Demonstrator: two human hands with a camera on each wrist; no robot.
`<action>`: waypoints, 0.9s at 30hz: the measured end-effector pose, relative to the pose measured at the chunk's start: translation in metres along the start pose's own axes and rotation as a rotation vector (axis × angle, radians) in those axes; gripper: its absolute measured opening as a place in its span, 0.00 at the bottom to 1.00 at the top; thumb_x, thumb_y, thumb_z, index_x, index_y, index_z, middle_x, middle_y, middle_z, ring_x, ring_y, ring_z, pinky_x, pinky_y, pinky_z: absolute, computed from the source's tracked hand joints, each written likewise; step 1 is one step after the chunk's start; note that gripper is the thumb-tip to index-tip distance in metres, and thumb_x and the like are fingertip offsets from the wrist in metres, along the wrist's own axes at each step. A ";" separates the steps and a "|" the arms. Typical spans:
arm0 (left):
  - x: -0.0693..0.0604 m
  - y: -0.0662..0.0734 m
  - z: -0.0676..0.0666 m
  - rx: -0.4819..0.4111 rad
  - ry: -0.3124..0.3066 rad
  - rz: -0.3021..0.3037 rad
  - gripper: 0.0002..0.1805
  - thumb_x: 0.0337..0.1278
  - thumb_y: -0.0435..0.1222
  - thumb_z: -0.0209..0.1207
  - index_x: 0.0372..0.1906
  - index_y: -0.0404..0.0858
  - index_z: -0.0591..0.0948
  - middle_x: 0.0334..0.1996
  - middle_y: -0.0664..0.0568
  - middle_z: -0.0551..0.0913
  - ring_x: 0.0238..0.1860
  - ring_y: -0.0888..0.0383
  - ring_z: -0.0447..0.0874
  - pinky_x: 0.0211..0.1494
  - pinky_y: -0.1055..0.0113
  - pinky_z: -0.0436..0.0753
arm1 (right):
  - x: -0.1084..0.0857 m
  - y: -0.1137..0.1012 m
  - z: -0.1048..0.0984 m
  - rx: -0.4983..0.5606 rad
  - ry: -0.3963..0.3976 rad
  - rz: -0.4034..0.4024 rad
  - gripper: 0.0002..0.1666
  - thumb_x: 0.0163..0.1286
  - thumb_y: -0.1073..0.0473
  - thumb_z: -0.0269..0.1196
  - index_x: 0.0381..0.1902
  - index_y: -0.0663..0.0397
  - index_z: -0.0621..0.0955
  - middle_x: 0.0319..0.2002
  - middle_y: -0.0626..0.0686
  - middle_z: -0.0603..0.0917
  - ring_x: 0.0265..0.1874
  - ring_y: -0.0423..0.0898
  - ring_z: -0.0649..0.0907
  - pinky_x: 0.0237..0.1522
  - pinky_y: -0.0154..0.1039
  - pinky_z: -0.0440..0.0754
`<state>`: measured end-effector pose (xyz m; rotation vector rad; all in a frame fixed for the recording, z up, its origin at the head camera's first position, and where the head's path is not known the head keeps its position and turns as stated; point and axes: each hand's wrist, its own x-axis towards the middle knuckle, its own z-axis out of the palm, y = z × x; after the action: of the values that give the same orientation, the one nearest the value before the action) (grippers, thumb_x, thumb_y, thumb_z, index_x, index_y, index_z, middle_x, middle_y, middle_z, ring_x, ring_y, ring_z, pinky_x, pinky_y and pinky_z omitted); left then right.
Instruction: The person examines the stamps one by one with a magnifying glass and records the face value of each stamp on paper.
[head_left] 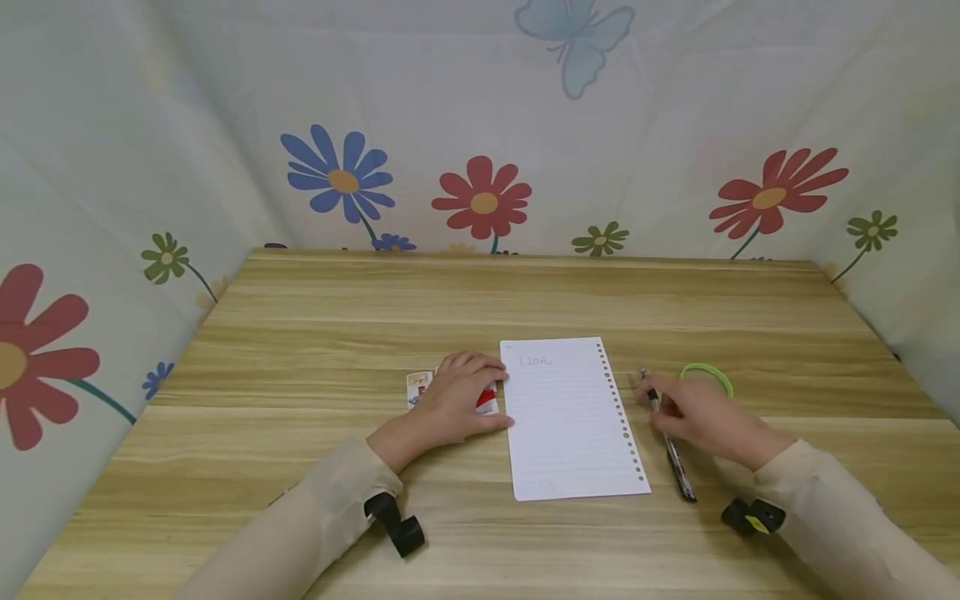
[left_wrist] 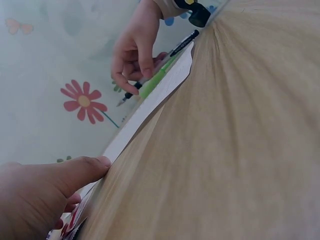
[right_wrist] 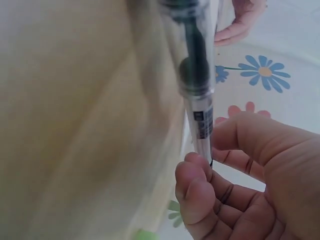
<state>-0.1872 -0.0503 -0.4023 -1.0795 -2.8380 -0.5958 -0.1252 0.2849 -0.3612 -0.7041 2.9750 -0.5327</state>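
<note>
A sheet of lined paper (head_left: 570,442) with punched holes down its right side lies on the table, with faint handwriting near its top. My left hand (head_left: 453,400) rests at its left edge, the thumb and fingertips touching the paper. Beneath that hand are printed cards or papers (head_left: 418,385), mostly covered. To the right of the sheet, my right hand (head_left: 708,417) pinches a clear-barrelled pen (head_left: 681,477) with black parts. The pen's tip points away from me; the right wrist view shows its barrel (right_wrist: 192,60) up close.
A light green ring-shaped thing (head_left: 708,367) lies just behind the right hand, partly hidden by it. Flower-printed cloth (head_left: 645,150) surrounds the wooden table (head_left: 450,292) at the back and sides. Black straps with small devices (head_left: 405,533) hang at both wrists.
</note>
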 end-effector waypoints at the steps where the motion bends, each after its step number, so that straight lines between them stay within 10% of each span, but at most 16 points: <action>1: 0.000 0.000 0.000 0.001 -0.002 0.000 0.33 0.48 0.55 0.67 0.56 0.41 0.79 0.59 0.52 0.76 0.64 0.51 0.69 0.72 0.50 0.61 | 0.000 0.000 -0.002 0.008 0.005 -0.002 0.13 0.61 0.66 0.63 0.44 0.52 0.78 0.16 0.39 0.70 0.15 0.30 0.64 0.17 0.27 0.65; 27: -0.001 0.001 -0.001 -0.005 -0.013 -0.007 0.33 0.48 0.56 0.66 0.57 0.41 0.79 0.60 0.52 0.76 0.65 0.50 0.69 0.72 0.49 0.62 | -0.005 -0.036 -0.052 -0.123 0.175 0.010 0.11 0.62 0.64 0.64 0.44 0.55 0.78 0.28 0.46 0.82 0.26 0.37 0.77 0.26 0.30 0.78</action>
<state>-0.1855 -0.0506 -0.4011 -1.0788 -2.8536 -0.5984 -0.1118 0.2738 -0.3004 -0.6849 3.1959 -0.4349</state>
